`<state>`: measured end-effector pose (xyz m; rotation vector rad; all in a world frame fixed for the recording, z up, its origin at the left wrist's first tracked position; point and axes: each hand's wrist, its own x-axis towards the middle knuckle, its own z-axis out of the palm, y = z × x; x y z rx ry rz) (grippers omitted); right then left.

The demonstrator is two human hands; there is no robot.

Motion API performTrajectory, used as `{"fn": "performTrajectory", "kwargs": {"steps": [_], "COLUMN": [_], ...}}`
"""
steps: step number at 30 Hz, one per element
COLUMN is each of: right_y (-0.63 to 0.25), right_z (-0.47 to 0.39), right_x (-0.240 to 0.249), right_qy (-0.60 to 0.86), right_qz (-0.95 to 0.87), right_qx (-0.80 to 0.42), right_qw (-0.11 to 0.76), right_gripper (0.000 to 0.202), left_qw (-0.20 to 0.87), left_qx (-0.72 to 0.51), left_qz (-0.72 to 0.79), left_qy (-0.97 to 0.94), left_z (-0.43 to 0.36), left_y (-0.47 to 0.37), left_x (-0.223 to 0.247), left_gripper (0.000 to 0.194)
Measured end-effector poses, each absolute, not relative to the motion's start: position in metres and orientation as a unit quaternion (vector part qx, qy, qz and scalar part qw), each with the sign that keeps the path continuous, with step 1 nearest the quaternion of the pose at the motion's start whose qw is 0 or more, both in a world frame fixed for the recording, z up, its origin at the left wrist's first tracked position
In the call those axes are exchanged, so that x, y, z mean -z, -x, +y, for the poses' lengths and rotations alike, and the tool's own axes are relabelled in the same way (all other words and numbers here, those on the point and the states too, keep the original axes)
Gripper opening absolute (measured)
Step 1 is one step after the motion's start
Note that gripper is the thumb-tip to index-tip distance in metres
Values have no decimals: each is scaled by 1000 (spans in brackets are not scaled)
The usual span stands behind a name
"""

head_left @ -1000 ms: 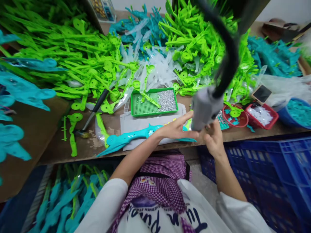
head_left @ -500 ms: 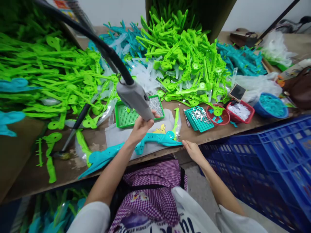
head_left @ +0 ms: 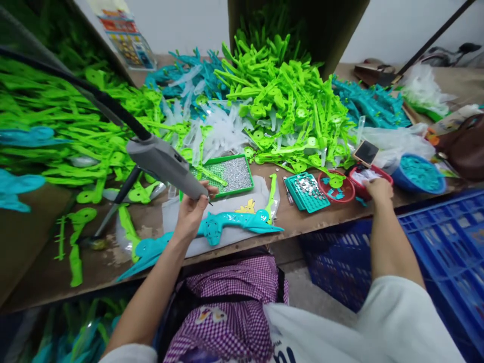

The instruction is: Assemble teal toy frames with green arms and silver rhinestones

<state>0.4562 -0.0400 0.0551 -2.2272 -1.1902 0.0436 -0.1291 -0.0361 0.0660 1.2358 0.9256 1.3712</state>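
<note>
Left grip curls round the grey tool; right grip, outstretched, reaches into the red basket, its closure unclear.

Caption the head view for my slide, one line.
Left hand holding a grey tool, right hand at a red container of white pieces.

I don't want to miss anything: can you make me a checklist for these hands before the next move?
1. Left hand gripping the grey corded handheld tool: ok.
2. Long turquoise plastic piece lying across the pale grey cloth: ok.
3. Right hand at the red plastic tub of small white pieces: ok.
4. White piece between its fingers: cannot tell, fingertips hidden.
5. Silver parts inside the green rectangular plastic tray: ok.
</note>
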Motion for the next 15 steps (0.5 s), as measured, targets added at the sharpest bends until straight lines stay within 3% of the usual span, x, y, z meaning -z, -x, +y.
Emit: {"fn": "performTrajectory", "kwargs": {"steps": [5, 10, 13, 15], "right_y": [-454, -468, -437, -375], "right_z": [-47, -52, -56, -63], "right_x": [-36, -44, -66, -78], "right_qy": [899, 902, 872, 806], "right_qz": [-347, -315, -343, -416], "right_qx": [-7, 19, 44, 0], "right_qw": [268, 294, 345, 422], "right_gripper": [44, 34, 43, 36], "left_qw": [491, 482, 471, 470], "left_qx": [-584, -586, -589, -591], "left_qz": [409, 417, 434, 436], "left_qy": [-501, -501, -493, -489], "left_z": [-47, -50, -50, -50], "left_y": [141, 148, 150, 151], "left_x": [-62, -59, -58, -58], "left_gripper": [44, 43, 41, 40]}}
